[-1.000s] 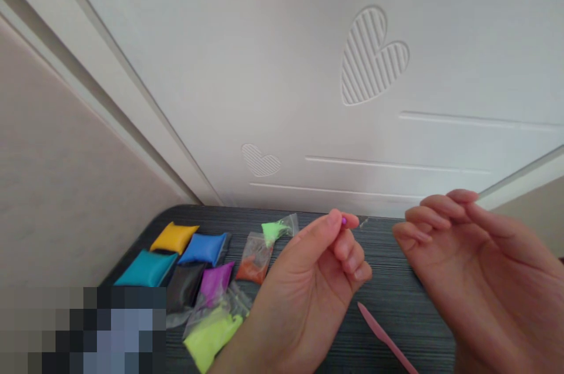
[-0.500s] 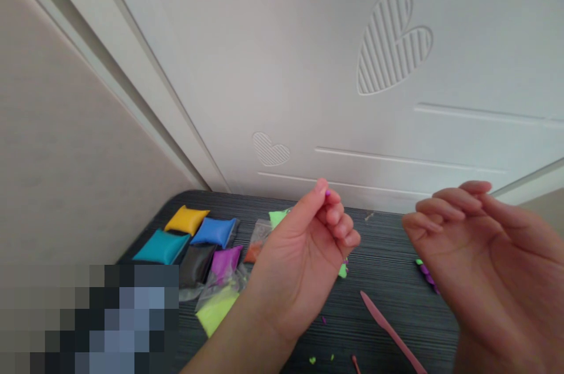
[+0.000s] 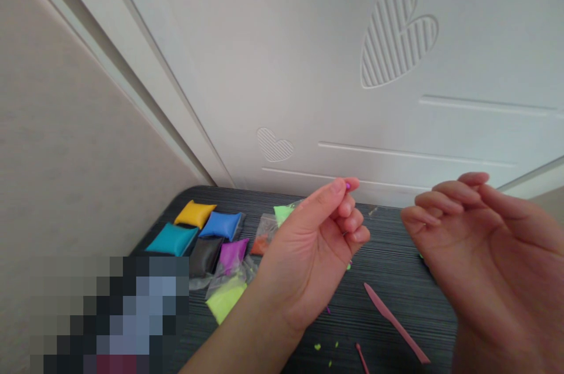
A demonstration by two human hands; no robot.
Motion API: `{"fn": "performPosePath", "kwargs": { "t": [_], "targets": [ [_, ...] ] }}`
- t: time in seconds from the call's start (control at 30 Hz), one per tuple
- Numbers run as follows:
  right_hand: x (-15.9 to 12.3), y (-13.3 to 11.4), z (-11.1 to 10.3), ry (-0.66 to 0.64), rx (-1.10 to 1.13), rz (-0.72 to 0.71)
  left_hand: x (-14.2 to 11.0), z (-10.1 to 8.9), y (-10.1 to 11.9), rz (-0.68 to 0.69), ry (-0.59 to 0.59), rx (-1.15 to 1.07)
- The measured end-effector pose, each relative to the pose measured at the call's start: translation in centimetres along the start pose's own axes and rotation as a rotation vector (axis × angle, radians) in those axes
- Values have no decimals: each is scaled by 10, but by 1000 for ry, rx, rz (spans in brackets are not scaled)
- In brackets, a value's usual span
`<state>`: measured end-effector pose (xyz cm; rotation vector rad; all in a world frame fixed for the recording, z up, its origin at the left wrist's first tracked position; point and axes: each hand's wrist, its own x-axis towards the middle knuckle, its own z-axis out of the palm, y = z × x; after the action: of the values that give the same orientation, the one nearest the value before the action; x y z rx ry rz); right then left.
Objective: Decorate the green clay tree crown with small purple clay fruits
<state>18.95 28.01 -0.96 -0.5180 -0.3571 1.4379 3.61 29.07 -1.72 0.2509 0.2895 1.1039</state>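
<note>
Between the thumb and forefinger of my left hand (image 3: 315,245) is a tiny purple ball (image 3: 348,186) that looks like modelling clay. The other fingers of this hand are loosely curled. My right hand (image 3: 489,245) is raised apart from it on the right, palm towards me, fingers bent and thumb tip against the forefinger; anything in that pinch is hidden. Below, on the dark table (image 3: 396,268), lie a pink modelling knife (image 3: 394,321) and a thinner pink tool (image 3: 362,358), cut off by the lower edge. Small yellow-green clay bits (image 3: 317,347) lie near them.
Clay packets lie at the left: yellow (image 3: 194,214), teal (image 3: 171,239), blue (image 3: 221,225), black (image 3: 205,256), purple (image 3: 233,255) and opened yellow-green (image 3: 227,300). An orange bag (image 3: 261,245) and light-green bag (image 3: 282,214) are partly behind my left hand. A white panel (image 3: 264,57) rises behind the table.
The view has shifted, bringing more of the table's front with the thin pink tool and clay bits into sight. My left hand has tilted back and forth with the purple ball; my right keeps its pose.
</note>
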Motion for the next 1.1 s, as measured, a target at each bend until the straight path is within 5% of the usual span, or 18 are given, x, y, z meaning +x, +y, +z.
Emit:
{"fn": "performPosePath", "kwargs": {
  "t": [1.1],
  "targets": [
    [-1, 4, -2, -19, -26, 29, -5, 6, -9, -55, 12, 7]
  ]
}}
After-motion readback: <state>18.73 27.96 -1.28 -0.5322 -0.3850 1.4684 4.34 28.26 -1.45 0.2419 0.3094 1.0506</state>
